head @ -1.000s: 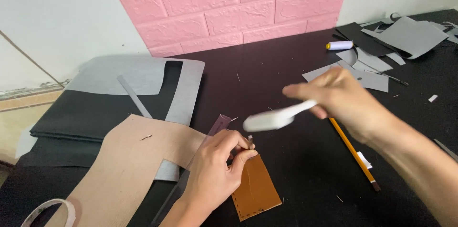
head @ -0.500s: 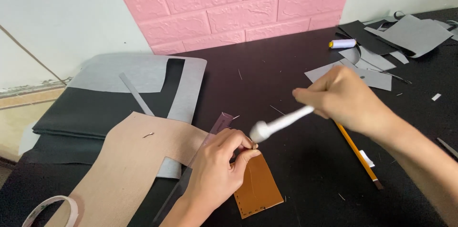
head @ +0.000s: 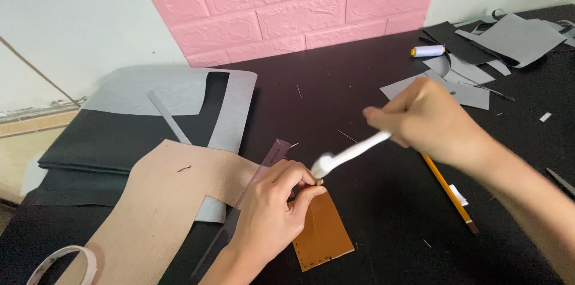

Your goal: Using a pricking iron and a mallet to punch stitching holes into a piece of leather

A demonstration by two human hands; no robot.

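black table under a pink brick wall. my left hand pinches the top edge of the brown leather piece. my right hand grips a white mallet just above my left fingers; a crooked swing could hit them.

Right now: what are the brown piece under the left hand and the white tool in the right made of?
Brown piece: looks like leather, smooth tan face, with a row of stitch holes along its lower edge; could be faux. White tool: probably plastic, uniform matte white with a rounded tip, though blurred. Left hand pins the piece; right hand grips the tool.
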